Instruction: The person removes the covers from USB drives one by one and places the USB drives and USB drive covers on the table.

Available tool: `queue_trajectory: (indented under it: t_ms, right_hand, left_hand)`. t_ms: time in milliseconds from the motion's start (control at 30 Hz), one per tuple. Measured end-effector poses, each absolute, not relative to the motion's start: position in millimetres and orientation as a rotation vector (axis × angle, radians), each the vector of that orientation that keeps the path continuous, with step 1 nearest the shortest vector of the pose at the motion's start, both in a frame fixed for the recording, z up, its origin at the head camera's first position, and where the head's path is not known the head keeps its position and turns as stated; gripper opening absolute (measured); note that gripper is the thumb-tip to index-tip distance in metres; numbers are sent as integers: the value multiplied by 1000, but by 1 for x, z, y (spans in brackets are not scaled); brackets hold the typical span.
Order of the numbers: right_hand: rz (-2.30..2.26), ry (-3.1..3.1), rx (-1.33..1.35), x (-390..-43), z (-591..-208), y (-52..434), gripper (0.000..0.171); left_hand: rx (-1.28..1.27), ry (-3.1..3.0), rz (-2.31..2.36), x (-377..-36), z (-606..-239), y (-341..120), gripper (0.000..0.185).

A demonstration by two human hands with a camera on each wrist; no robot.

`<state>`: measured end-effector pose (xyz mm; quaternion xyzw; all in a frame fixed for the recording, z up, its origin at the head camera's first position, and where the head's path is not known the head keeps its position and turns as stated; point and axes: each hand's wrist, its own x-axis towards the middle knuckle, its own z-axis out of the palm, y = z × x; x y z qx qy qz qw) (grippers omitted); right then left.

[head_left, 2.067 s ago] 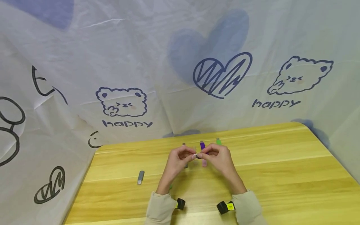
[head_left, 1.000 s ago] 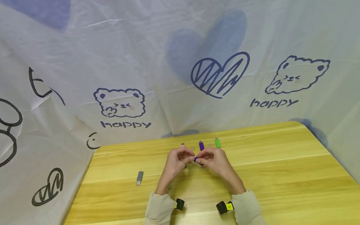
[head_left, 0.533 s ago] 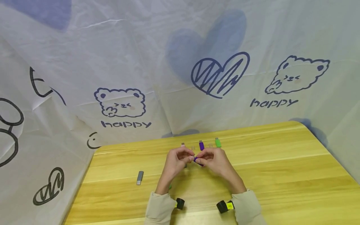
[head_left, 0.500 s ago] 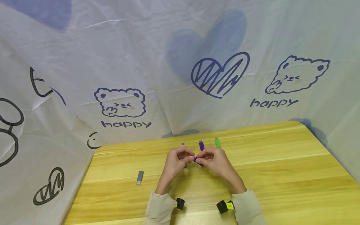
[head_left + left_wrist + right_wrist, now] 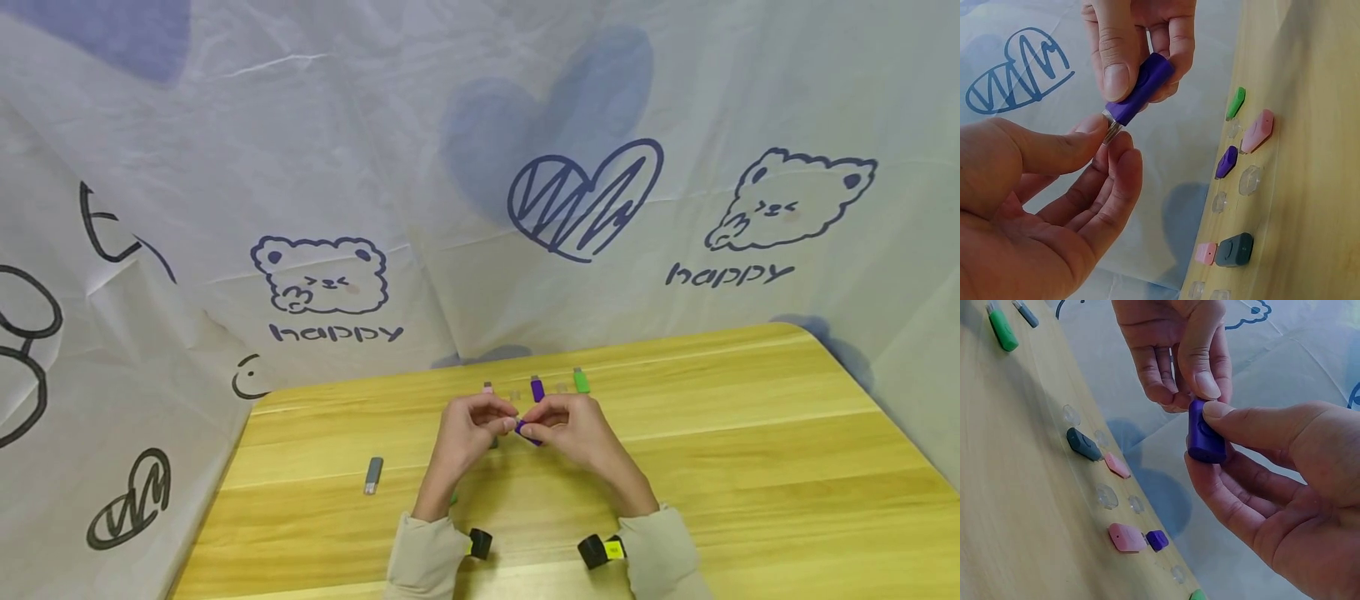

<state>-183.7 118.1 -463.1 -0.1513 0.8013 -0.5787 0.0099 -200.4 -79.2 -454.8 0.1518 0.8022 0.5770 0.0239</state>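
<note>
Head view: both hands meet above the table (image 5: 750, 433), at 12 o'clock from the sleeves.

Left wrist view: the left hand (image 5: 1041, 212) pinches a clear cap (image 5: 1110, 132) on the purple USB stick (image 5: 1141, 87) — seemingly half seated.

Right wrist view: the right hand (image 5: 1272, 487) grips that stick's body.

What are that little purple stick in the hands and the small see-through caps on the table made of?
The purple stick looks like matte moulded plastic: even colour, rounded edges, dull sheen. Its tip looks like metal, silvery and shiny. The see-through caps seem to be clear glossy plastic, as the table shows through them; glass cannot be excluded.
</note>
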Motion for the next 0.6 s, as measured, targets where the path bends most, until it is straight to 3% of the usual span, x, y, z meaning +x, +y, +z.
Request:
queue_trajectory:
  t_ms: [400, 600]
  right_hand:
    - [-1747, 2526, -369, -184, -462, 136, 4]
    - [-1775, 2563, -323, -186, -463, 147, 9]
  left_hand:
    - [291, 2502, 1983, -203, -445, -113, 7]
    - [343, 2483, 1967, -207, -444, -121, 8]
